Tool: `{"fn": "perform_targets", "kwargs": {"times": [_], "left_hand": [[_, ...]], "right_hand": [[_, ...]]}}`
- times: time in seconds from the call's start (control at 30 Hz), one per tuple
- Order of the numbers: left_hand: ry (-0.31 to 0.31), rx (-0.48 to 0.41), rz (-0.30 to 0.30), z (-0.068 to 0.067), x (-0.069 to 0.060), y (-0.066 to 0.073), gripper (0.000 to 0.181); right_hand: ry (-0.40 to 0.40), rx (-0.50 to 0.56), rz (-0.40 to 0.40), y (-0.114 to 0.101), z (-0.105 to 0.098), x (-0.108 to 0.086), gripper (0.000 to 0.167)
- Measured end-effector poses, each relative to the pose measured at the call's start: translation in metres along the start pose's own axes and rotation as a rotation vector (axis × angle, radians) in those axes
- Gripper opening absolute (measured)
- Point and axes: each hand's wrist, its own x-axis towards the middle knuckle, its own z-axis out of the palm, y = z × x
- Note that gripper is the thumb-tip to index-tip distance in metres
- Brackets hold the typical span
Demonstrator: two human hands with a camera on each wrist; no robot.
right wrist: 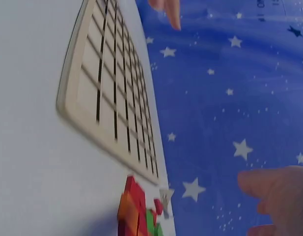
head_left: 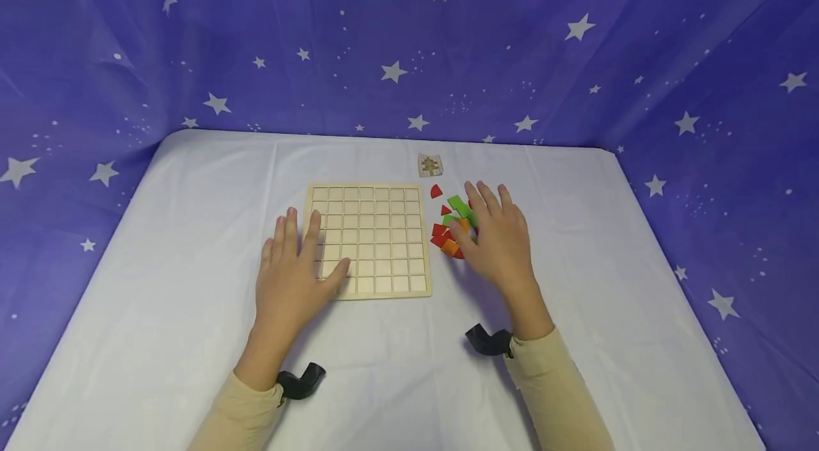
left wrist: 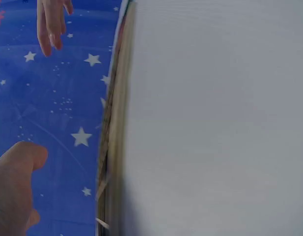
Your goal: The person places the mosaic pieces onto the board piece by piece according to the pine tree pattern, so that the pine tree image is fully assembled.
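A pale wooden board point(head_left: 374, 237) with a square grid of shallow cells lies on the white table. My left hand point(head_left: 291, 284) is spread over the board's left edge, fingers straight and holding nothing. Just right of the board is a loose pile of red, green and orange pieces point(head_left: 446, 232), some square and some pointed or rounded. Over that pile hovers my right hand point(head_left: 499, 241), fingers extended, partly hiding the pieces. In the right wrist view the right hand point(right wrist: 281, 199) appears above the pieces point(right wrist: 134, 209), apart from them.
A small printed card point(head_left: 430, 165) with a pixel-like picture lies behind the board, near the pile. The white cloth-covered table point(head_left: 192, 223) meets a purple curtain point(head_left: 384, 24) with white stars at the back and sides. A black curved wrist mount point(head_left: 301, 381) sits at each cuff.
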Motion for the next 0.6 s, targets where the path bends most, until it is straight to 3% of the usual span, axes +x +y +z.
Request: {"fn": "perform_targets", "kwargs": {"times": [0.37, 0.6], "left_hand": [[0.002, -0.033, -0.008, 0.013, -0.014, -0.016, 0.099], [-0.025, -0.053, -0.025, 0.016, -0.019, -0.019, 0.105]], "right_hand": [[-0.041, 0.005, 0.009, 0.024, 0.013, 0.014, 0.066], [-0.121, 0.025, 0.007, 0.029, 0.031, 0.029, 0.057]]}}
